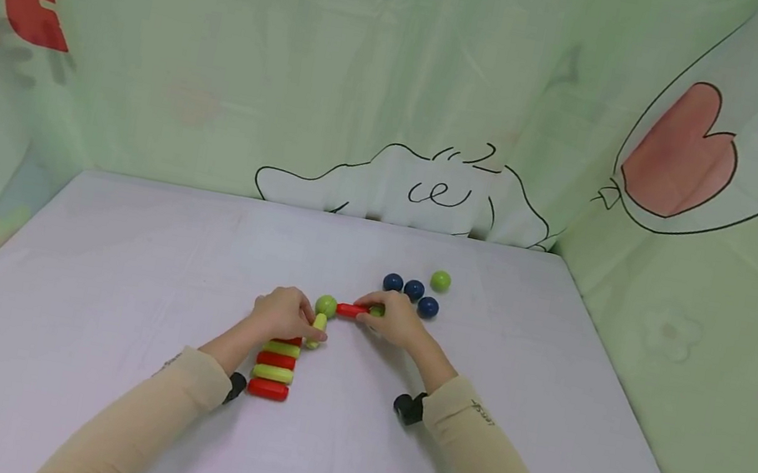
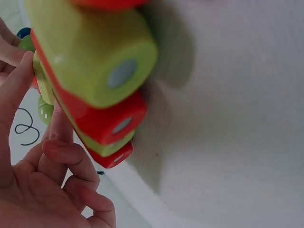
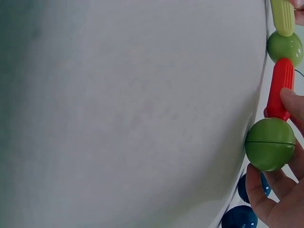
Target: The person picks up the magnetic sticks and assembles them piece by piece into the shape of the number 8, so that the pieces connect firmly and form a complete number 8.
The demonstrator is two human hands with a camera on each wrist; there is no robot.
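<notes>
My left hand (image 1: 280, 312) pinches a yellow-green rod (image 1: 318, 329) between thumb and finger. Its far end meets a green ball (image 1: 326, 306). From that ball a red rod (image 1: 349, 311) runs to the right, and my right hand (image 1: 398, 321) grips it. At the red rod's other end sits a second green ball (image 3: 270, 144), with right-hand fingers round it in the right wrist view; my fingers partly cover this ball in the head view. Under and in front of the left hand lies a row of alternating red and yellow-green rods (image 1: 273, 373), its far end partly hidden.
Beyond the right hand are several dark blue balls (image 1: 427, 307) and a loose green ball (image 1: 440, 281). Everything lies on a white-covered table (image 1: 499, 461). A pale green curtain (image 1: 350, 54) with printed drawings rises behind the back edge and along both sides.
</notes>
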